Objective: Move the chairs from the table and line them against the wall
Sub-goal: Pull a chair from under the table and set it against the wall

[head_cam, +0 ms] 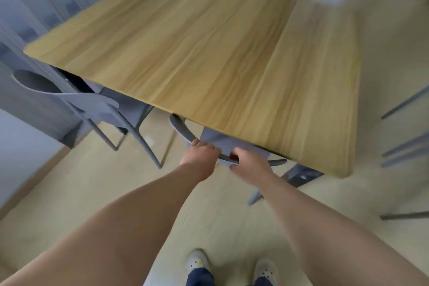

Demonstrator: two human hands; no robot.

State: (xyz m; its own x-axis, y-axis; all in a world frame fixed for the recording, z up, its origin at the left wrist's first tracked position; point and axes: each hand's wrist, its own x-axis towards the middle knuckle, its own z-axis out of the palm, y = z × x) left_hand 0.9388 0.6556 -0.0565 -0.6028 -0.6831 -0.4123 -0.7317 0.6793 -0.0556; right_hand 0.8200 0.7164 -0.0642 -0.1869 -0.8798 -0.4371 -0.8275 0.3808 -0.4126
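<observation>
A grey chair [180,127] is tucked under the near edge of the wooden table [190,53], so only its curved backrest and one leg show. My left hand [200,153] grips the top of that backrest. My right hand [251,161] grips the same backrest just to the right, fingers curled over the rim. A second grey chair [92,102] stands at the table's left end, its seat partly under the top.
Grey curtains [34,7] hang behind the table on the left. Metal legs of other furniture [406,146] show at the right edge. A pale tiled floor [104,181] spreads around me, and my shoes are at the bottom.
</observation>
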